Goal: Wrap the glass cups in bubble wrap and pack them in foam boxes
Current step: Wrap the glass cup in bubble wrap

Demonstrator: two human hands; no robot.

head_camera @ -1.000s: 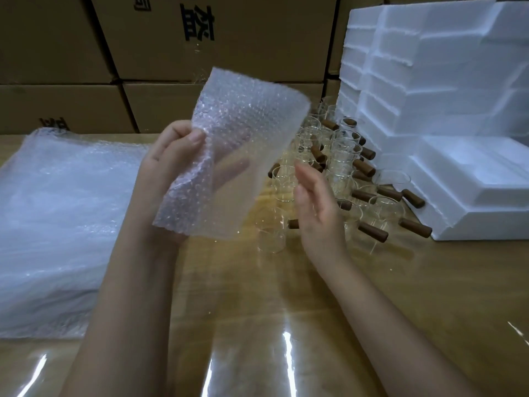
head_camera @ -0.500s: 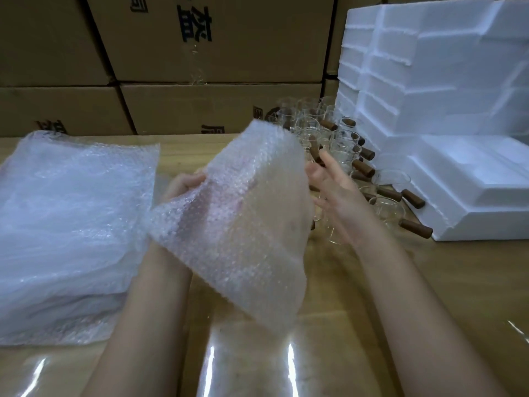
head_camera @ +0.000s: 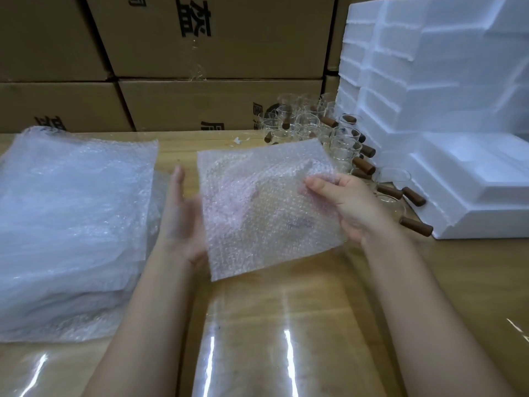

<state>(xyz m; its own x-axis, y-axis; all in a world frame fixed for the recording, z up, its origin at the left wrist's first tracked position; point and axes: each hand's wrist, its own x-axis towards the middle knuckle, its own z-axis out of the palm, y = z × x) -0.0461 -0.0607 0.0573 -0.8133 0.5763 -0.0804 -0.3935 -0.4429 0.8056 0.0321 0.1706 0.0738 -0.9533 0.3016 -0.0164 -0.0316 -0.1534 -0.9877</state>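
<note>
Bubble wrap sheet (head_camera: 266, 207): held up flat over the table (head_camera: 286, 325), between both hands.
Left hand (head_camera: 183, 216): wide and flat, fingers straight, under the sheet's left side.
Right hand (head_camera: 353, 207): pinches the sheet's right edge, thumb on top.
Glass cups (head_camera: 307, 123): many, with brown handles, on the table behind the sheet, right beside the foam boxes (head_camera: 458, 110).
Bubble wrap pile (head_camera: 71, 224): on the table's left side.
Cardboard boxes (head_camera: 229, 53): stacked at the back.

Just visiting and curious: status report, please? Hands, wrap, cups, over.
Left hand flat under bubble wrap sheet. Right hand pinches its right edge. Glass cups unwrapped beside foam boxes. Nothing in the way.
</note>
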